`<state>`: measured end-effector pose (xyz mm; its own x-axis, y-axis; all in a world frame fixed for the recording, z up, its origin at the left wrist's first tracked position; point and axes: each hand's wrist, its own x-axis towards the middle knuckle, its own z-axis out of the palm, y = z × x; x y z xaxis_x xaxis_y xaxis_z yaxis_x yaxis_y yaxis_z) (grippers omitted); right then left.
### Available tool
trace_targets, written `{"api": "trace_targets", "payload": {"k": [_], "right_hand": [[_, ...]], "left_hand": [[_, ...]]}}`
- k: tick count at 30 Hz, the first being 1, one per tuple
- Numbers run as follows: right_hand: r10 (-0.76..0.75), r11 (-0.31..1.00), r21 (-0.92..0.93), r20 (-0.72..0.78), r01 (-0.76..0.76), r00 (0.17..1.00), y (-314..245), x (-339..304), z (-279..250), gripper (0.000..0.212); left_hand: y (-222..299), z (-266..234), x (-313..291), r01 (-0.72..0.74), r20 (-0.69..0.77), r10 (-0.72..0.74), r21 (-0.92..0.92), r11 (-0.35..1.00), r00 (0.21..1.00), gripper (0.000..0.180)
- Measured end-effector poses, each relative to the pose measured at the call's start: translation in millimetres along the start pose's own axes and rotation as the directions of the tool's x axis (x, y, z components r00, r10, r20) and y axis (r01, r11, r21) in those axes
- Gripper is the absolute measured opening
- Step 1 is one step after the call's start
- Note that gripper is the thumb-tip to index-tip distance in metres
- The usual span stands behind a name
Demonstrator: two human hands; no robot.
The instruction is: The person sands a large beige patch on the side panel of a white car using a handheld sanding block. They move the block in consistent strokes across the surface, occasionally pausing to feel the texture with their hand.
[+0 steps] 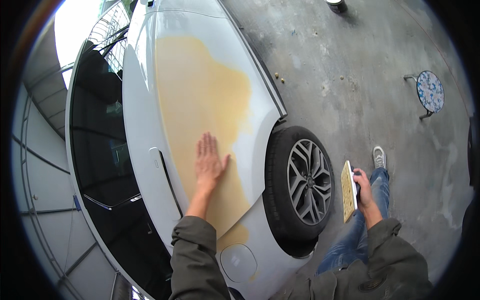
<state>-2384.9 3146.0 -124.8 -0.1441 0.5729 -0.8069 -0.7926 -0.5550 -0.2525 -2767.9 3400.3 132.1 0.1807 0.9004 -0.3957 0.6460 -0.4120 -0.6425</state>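
Note:
A white car (pixel 190 24) fills the left and middle of the view. A large smooth patch of yellowish body filler (pixel 200 80) spreads over its side panel. My left hand (pixel 209 162) lies flat on this patch with its fingers stretched out, the thumb apart and nothing held. Off to the right, beyond the wheel, my right hand (pixel 366 190) grips a sanding block (pixel 347 192) by its dark handle. The block has a white edge, and its long yellowish face, mottled with marks, is turned toward the car. That block is clear of the panel.
The car's wheel (pixel 310 181) stands between the panel and my right hand. A door handle (pixel 166 182) and a round fuel flap (pixel 239 262) lie left of and below my left hand. On the concrete floor (pixel 345 105) are a round patterned stool (pixel 430 92) and a can (pixel 336 6).

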Motion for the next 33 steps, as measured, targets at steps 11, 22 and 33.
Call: {"api": "trace_targets", "payload": {"k": [11, 22, 33], "right_hand": [[0.047, 0.998, 0.031, 0.007, -0.047, 0.999, -19, -35, -32, 0.031], [-0.077, 0.996, -0.032, 0.219, 0.086, 0.973, 7, -132, -51, 0.037], [-0.016, 0.972, -0.188, 0.537, 0.138, 0.844, 47, -304, -57, 0.033]], "left_hand": [[-69, -34, 93, 0.272, -0.106, -0.258, 0.150, 0.951, 0.960, 0.091], [13, -18, -76, 0.233, -0.011, -0.234, 0.119, 0.965, 0.972, 0.091], [134, 20, -292, 0.462, -0.171, -0.443, 0.091, 0.882, 0.880, 0.068]]}}
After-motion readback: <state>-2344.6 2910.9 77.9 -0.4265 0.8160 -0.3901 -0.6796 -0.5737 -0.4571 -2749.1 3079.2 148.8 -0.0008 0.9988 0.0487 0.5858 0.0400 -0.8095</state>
